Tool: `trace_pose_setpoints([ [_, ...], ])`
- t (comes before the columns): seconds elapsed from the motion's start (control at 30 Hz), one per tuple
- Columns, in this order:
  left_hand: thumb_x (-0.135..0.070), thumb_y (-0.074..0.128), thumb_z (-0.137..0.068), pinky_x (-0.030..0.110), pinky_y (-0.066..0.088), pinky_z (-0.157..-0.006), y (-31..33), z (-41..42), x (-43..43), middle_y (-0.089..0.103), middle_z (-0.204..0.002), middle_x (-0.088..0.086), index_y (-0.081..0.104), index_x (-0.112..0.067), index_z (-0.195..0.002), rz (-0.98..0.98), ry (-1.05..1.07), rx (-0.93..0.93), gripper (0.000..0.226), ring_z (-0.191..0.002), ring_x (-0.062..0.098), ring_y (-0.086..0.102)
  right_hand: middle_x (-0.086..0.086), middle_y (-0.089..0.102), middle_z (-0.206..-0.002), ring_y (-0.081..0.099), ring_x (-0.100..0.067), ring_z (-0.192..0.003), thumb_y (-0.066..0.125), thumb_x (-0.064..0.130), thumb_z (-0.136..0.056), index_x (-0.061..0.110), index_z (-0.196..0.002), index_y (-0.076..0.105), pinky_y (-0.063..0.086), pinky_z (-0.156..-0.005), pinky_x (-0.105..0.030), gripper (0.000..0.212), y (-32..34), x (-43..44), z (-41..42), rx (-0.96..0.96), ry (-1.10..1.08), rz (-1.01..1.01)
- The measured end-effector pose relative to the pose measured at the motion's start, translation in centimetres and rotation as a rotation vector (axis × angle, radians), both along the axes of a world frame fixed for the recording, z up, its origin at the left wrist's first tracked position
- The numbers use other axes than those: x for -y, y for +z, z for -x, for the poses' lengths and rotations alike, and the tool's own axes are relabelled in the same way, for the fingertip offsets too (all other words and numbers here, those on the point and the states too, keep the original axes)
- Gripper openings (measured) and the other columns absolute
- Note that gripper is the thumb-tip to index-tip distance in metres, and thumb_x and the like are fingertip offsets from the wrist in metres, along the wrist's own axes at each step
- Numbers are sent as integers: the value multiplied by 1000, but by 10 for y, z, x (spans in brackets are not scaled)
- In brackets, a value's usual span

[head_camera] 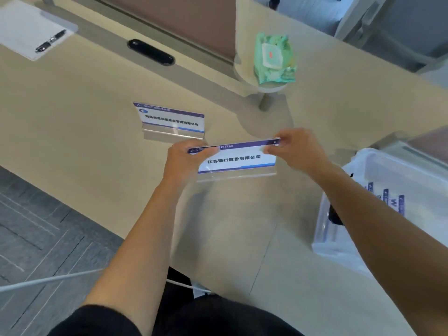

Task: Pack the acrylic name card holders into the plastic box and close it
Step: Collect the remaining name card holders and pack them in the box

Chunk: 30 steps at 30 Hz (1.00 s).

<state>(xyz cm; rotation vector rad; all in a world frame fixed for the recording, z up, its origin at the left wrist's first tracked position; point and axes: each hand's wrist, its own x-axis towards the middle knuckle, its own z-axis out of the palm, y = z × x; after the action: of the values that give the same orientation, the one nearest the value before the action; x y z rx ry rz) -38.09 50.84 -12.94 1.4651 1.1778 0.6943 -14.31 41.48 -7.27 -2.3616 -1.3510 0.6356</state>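
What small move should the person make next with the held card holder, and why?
Probably swing the holder rightward and lower it into the box. The left hand and right hand pinch its top corners, and the box stands open to the right with other holders inside. A second holder waits on the desk.
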Motion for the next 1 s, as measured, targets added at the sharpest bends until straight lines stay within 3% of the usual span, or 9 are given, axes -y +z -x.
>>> trace_pose_setpoints([
  [0.1, -18, 79, -79, 13, 40, -62, 36, -29, 31, 66, -63, -11, 74, -11, -76, -54, 47, 82, 9, -59, 0, 55, 1, 58, -62, 47, -10, -57, 83, 34, -76, 9, -75, 68, 36, -55, -23, 29, 23, 28, -28, -162, -93, -196],
  [0.2, -18, 77, -81, 11, 39, -61, 66, -55, 59, 61, -63, -10, 69, -2, -75, -140, 84, 108, 19, -57, -1, 51, 21, 61, -53, 52, 6, -51, 74, 26, -87, 20, -76, 68, 37, -56, -9, 14, 43, 55, -36, -392, -213, -412],
  [0.27, -21, 76, -82, 11, 39, -61, 82, -68, 75, 60, -63, -8, 65, -6, -71, -192, 85, 120, 22, -57, 0, 50, 24, 63, -62, 55, 6, -62, 63, 39, -94, 27, -82, 66, 41, -65, -17, 18, 52, 68, -37, -513, -316, -467],
  [0.4, -24, 76, -83, 14, 42, -63, 102, -83, 102, 64, -72, 10, 63, -1, -73, -263, 36, 127, 28, -63, 6, 53, 14, 64, -103, 59, -8, -98, 50, 69, -88, 36, -103, 57, 49, -86, -44, 37, 65, 90, -35, -805, -427, -324],
  [0.5, -25, 76, -82, 17, 42, -63, 108, -85, 116, 64, -75, 14, 62, 2, -75, -264, 18, 150, 31, -64, 7, 53, 8, 65, -97, 61, -10, -91, 51, 66, -89, 29, -103, 53, 50, -81, -42, 39, 77, 99, -29, -806, -547, -380],
  [0.63, -27, 76, -82, 15, 42, -60, 107, -80, 133, 65, -70, 1, 64, -2, -75, -227, -26, 183, 29, -61, 1, 56, 2, 66, -85, 65, -13, -75, 56, 58, -90, 20, -113, 52, 50, -66, -30, 44, 86, 115, -15, -710, -668, -490],
  [0.73, -29, 76, -83, 14, 40, -58, 103, -70, 141, 62, -67, -3, 62, -9, -70, -203, -78, 214, 27, -59, 0, 54, 4, 66, -73, 65, -6, -56, 61, 53, -88, 18, -103, 52, 51, -57, -23, 39, 96, 135, -1, -629, -687, -536],
  [0.87, -34, 75, -83, 14, 40, -59, 104, -63, 157, 62, -66, -10, 61, -23, -66, -197, -175, 228, 25, -59, 1, 54, -3, 72, -76, 71, -17, -65, 67, 48, -86, 17, -90, 55, 54, -56, -27, 34, 111, 169, 12, -570, -712, -557],
  [1.0, -33, 69, -89, 13, 39, -61, 116, -66, 179, 65, -65, -15, 70, -23, -72, -158, -286, 291, 20, -61, -1, 55, -7, 77, -79, 75, -30, -79, 69, 54, -76, 17, -79, 62, 61, -81, -46, 38, 128, 205, 13, -491, -745, -574],
])
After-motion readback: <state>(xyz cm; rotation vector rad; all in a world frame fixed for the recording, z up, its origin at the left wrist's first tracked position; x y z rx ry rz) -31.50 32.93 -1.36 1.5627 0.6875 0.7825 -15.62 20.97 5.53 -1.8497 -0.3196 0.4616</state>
